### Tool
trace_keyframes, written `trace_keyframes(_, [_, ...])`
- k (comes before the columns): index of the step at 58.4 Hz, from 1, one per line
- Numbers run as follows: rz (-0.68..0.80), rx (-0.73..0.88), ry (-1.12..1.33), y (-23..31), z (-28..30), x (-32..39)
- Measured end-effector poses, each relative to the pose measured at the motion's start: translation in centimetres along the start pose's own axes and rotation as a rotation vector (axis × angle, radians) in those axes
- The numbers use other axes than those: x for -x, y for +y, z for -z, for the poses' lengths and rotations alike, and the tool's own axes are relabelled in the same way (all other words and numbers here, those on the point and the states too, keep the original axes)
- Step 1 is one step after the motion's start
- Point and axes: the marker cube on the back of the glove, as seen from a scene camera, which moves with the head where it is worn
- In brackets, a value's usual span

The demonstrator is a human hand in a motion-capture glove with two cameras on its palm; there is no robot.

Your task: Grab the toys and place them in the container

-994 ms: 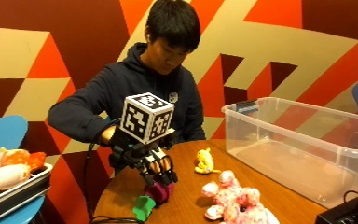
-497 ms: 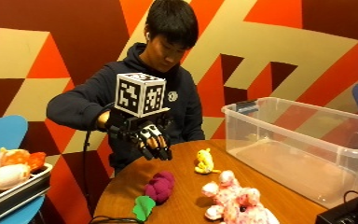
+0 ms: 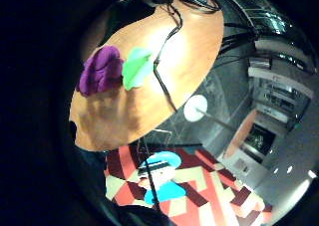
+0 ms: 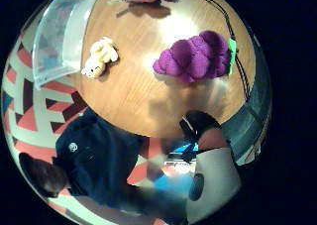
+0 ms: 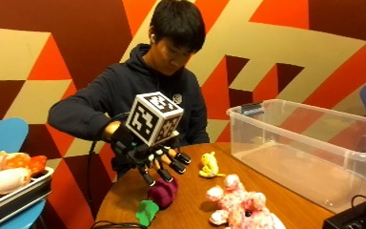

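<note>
A purple plush grape bunch (image 5: pixel 163 192) with a green felt leaf (image 5: pixel 147 212) lies on the round wooden table (image 5: pixel 192 210), near its edge. The gloved right hand (image 5: pixel 151 157) hovers just above it, fingers (image 5: pixel 170 164) spread and pointing down, holding nothing. Beside the grapes sits a small yellow plush toy (image 5: pixel 208 165), and nearer the camera a pink and white plush animal (image 5: pixel 243 208). The clear plastic container (image 5: pixel 310 143) stands on the table beyond the toys, well apart from the grapes. A tray (image 5: pixel 12 198) with more plush toys rests on a blue chair (image 5: pixel 2 138) at the side.
</note>
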Motion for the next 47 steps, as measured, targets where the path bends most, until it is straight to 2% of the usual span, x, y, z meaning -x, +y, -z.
trace_keyframes(8, [0.017, 0.097, 0.006, -1.9, -1.7, -0.1])
trace_keyframes(20, [0.024, 0.144, 0.067, -4.3, -3.9, -0.4])
trace_keyframes(37, [0.088, -0.061, -0.019, -4.9, -3.5, 0.7])
trace_keyframes(47, [0.144, -0.196, -0.176, -3.1, 0.4, 2.7])
